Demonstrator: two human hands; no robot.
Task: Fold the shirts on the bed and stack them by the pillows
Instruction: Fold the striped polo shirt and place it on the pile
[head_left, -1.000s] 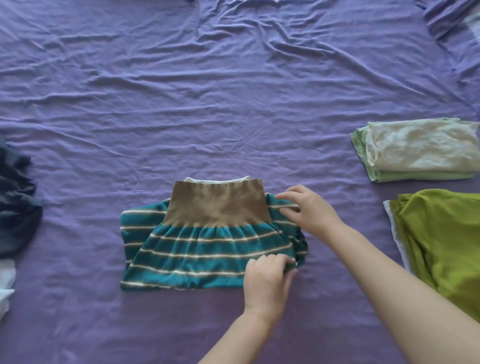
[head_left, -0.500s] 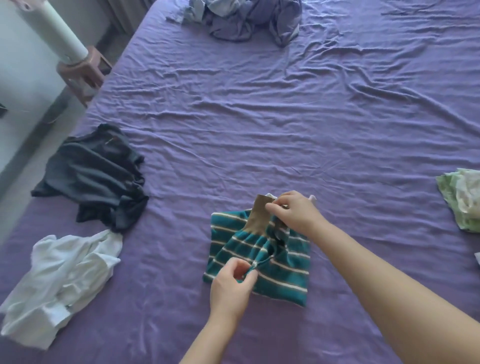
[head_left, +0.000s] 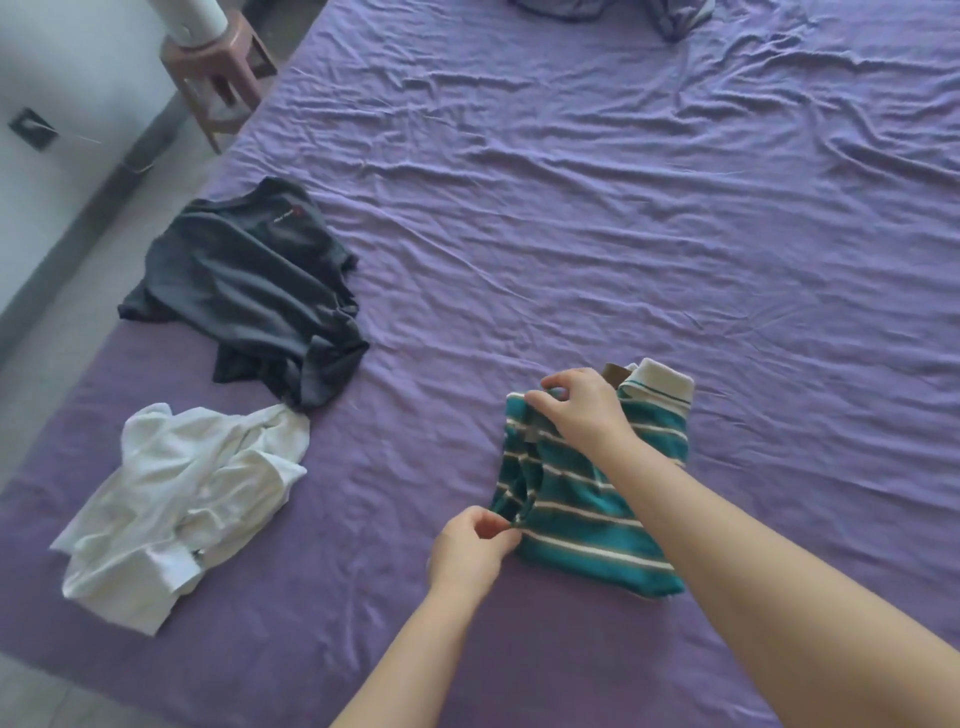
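Observation:
A teal shirt with cream stripes (head_left: 582, 525) lies folded into a narrow packet on the purple bed sheet (head_left: 571, 208). Its cream collar and a brown band show at the far end. My right hand (head_left: 576, 410) pinches the packet's far left corner. My left hand (head_left: 472, 551) pinches the near left edge. A crumpled dark grey shirt (head_left: 249, 291) lies at the left of the bed. A crumpled white shirt (head_left: 182, 504) lies in front of it.
A brown stool (head_left: 218, 73) with a white cylinder on it stands on the floor beyond the bed's left edge. A heap of blue-grey fabric (head_left: 649, 13) lies at the far end of the bed.
The right half of the striped shirt has been folded over to the left, making it narrower. My view has swung left, so the folded green stacks are out of frame.

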